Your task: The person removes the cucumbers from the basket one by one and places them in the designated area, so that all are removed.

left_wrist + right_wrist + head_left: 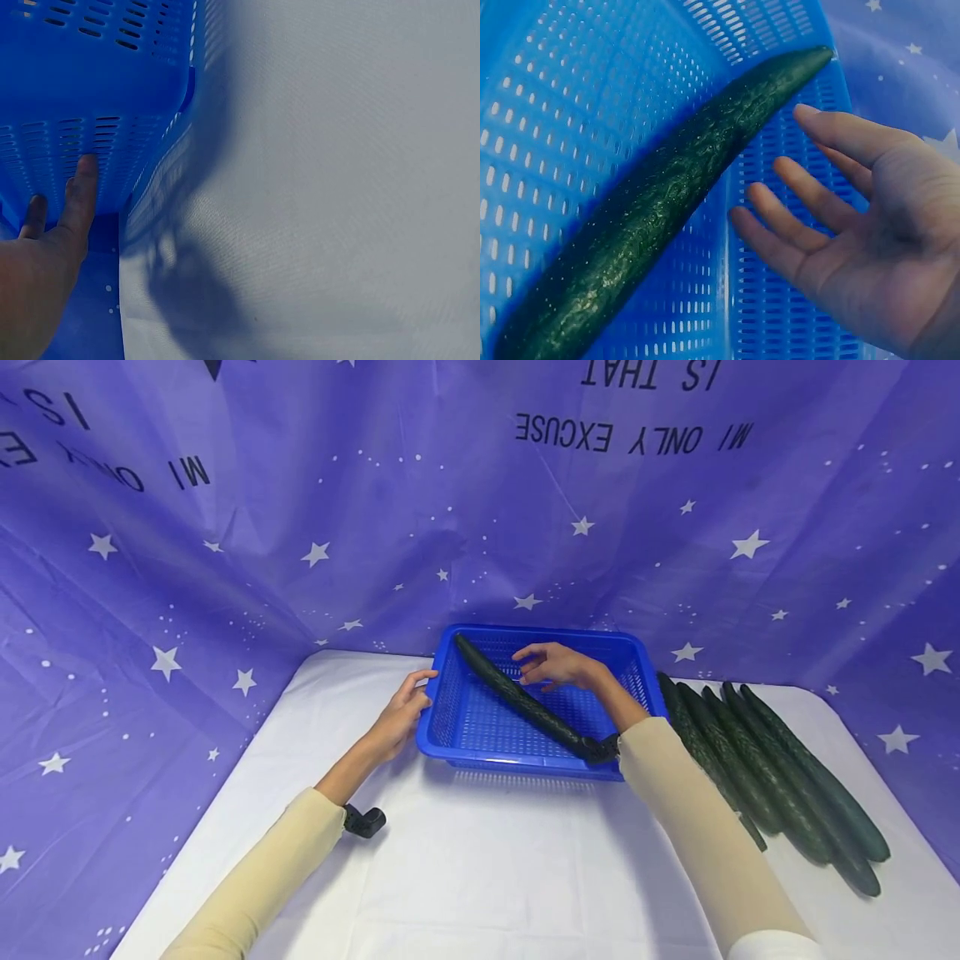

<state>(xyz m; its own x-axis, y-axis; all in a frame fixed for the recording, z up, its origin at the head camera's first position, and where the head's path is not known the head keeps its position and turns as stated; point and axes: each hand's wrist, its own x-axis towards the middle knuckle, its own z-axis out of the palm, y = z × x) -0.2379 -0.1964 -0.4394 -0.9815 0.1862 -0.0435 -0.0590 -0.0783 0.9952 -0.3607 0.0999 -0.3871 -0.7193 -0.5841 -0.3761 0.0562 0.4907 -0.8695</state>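
Observation:
A long dark green cucumber [517, 696] lies diagonally in the blue plastic basket [517, 762], its far end up by the back left corner. Just above it, inside the basket's outline, my right hand [555, 665] is held with fingers loosely bent and nothing in them. The right wrist view shows a gap between that hand [870, 202] and the cucumber [660, 195]. At the basket's left end, my left hand [397, 718] touches the rim from outside. In the left wrist view, its fairly straight fingers [81, 195] lie against the slotted wall [112, 142].
Several more cucumbers [780, 777] lie side by side on the white-covered table [480, 868], right of the basket. A purple curtain [360, 518] with stars and lettering hangs behind and at the sides. Dark wrist cameras [365, 821] sit on both wrists.

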